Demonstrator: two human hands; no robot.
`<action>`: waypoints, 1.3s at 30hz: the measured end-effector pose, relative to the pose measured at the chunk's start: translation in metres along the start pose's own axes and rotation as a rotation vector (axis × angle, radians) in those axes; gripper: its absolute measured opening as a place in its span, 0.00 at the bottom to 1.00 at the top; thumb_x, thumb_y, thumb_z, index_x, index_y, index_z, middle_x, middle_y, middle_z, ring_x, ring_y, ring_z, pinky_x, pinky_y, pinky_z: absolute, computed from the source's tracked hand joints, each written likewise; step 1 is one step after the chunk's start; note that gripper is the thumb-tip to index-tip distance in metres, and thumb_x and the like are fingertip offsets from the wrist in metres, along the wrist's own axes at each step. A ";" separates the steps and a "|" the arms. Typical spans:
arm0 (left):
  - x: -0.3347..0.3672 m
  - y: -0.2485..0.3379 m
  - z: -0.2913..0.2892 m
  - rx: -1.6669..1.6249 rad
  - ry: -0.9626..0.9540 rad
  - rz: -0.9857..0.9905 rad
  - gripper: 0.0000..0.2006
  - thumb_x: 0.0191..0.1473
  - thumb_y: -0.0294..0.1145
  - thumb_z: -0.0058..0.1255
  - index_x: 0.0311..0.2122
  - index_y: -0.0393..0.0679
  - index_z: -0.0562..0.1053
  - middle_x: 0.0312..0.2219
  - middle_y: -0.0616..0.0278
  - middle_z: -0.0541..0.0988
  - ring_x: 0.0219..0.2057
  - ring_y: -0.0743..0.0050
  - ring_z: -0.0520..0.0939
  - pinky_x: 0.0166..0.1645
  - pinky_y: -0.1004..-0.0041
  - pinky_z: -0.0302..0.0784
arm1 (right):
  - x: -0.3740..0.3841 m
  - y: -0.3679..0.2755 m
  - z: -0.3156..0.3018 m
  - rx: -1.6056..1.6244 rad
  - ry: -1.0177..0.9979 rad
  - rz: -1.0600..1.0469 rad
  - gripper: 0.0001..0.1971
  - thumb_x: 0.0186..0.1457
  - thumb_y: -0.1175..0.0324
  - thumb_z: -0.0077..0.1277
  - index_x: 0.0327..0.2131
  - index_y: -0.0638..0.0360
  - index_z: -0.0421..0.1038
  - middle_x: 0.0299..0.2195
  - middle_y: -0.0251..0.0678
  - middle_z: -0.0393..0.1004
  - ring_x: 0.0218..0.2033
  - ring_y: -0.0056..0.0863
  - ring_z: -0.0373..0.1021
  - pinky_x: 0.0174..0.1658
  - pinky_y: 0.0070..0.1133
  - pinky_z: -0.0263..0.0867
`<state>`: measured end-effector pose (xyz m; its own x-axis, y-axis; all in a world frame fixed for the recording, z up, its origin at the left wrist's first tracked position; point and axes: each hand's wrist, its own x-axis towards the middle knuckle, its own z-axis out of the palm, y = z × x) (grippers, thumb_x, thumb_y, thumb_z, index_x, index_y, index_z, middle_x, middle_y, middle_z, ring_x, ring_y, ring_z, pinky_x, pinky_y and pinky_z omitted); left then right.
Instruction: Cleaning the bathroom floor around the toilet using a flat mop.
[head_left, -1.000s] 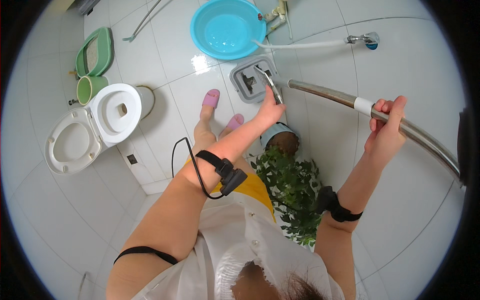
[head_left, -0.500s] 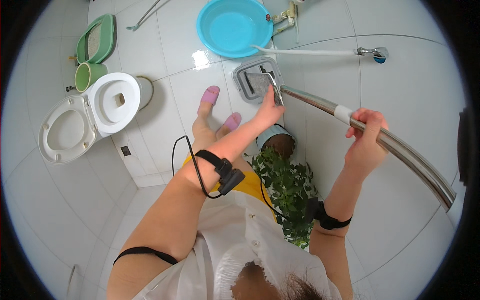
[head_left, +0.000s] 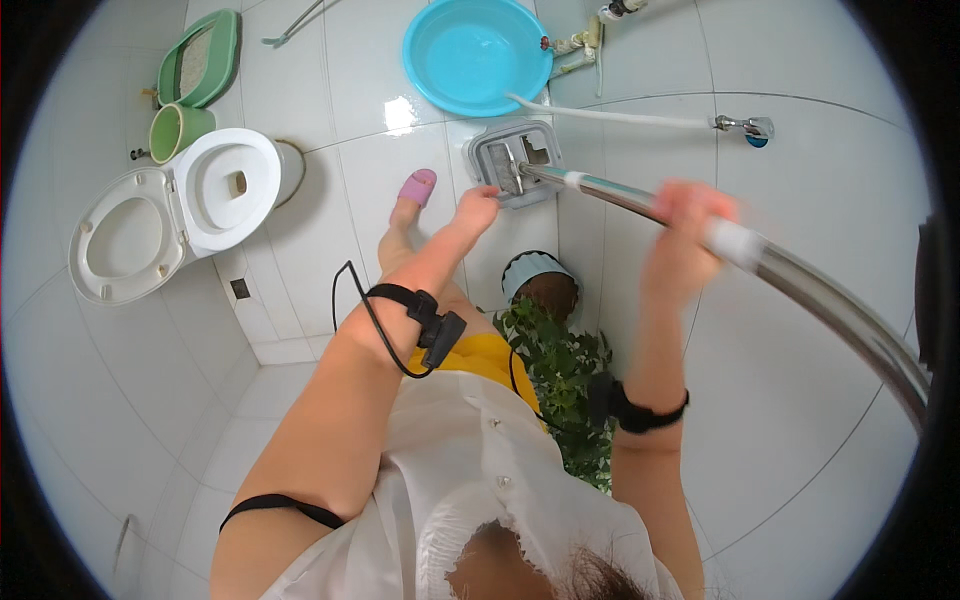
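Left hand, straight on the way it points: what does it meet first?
Most likely the grey bucket, at its near rim; the left hand overlaps it in view, so whether they already touch is unclear.

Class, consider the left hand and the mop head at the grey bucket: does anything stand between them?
From above, the grey bucket's near rim appears to lie between the left hand and the mop head; whether hand and rim touch cannot be told. Nothing else visible blocks the way.

Left hand (head_left: 478,208) lowered, right hand (head_left: 688,238) seemingly curled
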<state>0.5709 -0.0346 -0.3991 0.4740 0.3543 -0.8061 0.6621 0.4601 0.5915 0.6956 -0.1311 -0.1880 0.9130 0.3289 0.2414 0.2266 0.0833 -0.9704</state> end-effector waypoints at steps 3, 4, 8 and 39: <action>0.008 -0.017 -0.020 0.077 0.044 0.050 0.18 0.39 0.25 0.39 0.40 0.38 0.67 0.33 0.57 0.70 0.33 0.70 0.69 0.36 0.76 0.64 | -0.016 0.057 0.007 -0.244 -0.087 0.373 0.06 0.47 0.71 0.45 0.22 0.61 0.61 0.20 0.33 0.66 0.25 0.20 0.64 0.31 0.18 0.62; 0.006 -0.022 -0.028 0.120 0.060 0.076 0.16 0.41 0.27 0.40 0.40 0.40 0.67 0.27 0.64 0.70 0.25 0.79 0.68 0.28 0.79 0.65 | -0.020 0.067 0.005 -0.332 -0.169 0.481 0.07 0.47 0.70 0.46 0.21 0.61 0.62 0.22 0.33 0.67 0.26 0.19 0.65 0.31 0.18 0.63; -0.011 -0.007 -0.058 0.024 0.084 0.086 0.14 0.41 0.26 0.40 0.36 0.40 0.68 0.25 0.66 0.70 0.25 0.80 0.68 0.27 0.80 0.65 | -0.009 0.071 -0.001 -0.408 -0.309 0.708 0.11 0.46 0.62 0.49 0.20 0.59 0.64 0.19 0.29 0.67 0.20 0.14 0.58 0.24 0.15 0.57; -0.060 0.089 -0.097 -0.197 -0.014 0.040 0.13 0.46 0.26 0.38 0.39 0.37 0.65 0.33 0.57 0.70 0.34 0.70 0.72 0.38 0.75 0.69 | 0.014 0.062 -0.012 -0.407 -0.199 0.674 0.12 0.45 0.59 0.49 0.23 0.58 0.65 0.22 0.32 0.68 0.17 0.17 0.66 0.19 0.13 0.62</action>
<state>0.5449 0.0643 -0.2964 0.5069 0.3647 -0.7811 0.5168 0.5967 0.6140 0.7262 -0.1323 -0.2452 0.8287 0.3505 -0.4365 -0.2100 -0.5281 -0.8228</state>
